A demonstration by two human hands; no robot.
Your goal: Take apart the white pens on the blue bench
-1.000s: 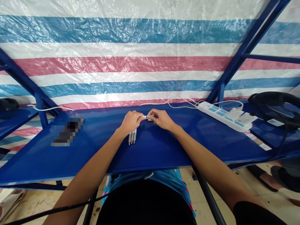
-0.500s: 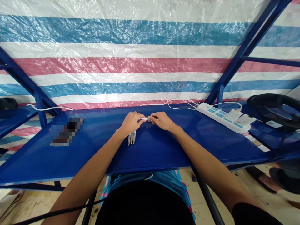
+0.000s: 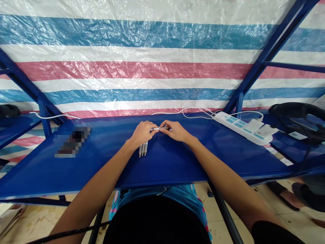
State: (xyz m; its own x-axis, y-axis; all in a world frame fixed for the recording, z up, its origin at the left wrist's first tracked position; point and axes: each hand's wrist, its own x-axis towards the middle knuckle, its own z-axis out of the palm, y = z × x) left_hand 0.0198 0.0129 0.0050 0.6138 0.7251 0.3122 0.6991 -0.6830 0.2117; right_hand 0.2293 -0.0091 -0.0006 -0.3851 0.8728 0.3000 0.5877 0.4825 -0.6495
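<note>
A slim pen [image 3: 159,128] with a pale barrel lies level between my two hands, above the blue table. My left hand [image 3: 142,132] is closed around its left part, and its fingers hide that end. On the right, my right hand [image 3: 176,130] pinches the pen's other part between thumb and fingers. Just below my left hand, three grey-tipped pens [image 3: 143,150] rest side by side on the table, their upper ends covered by that hand.
On the blue table [image 3: 109,169] lies a pixelated dark object [image 3: 72,142] at left. A white power strip [image 3: 241,128] with plugged-in chargers and a white cable [image 3: 195,117] is at right. Behind it sits a black headset-like item [image 3: 299,118]. A striped sheet [image 3: 152,71] hangs behind.
My right fingers have shifted slightly along the pen, and more of the pen shows between the thumb and fingers. My left hand and the three pens stay in place.
</note>
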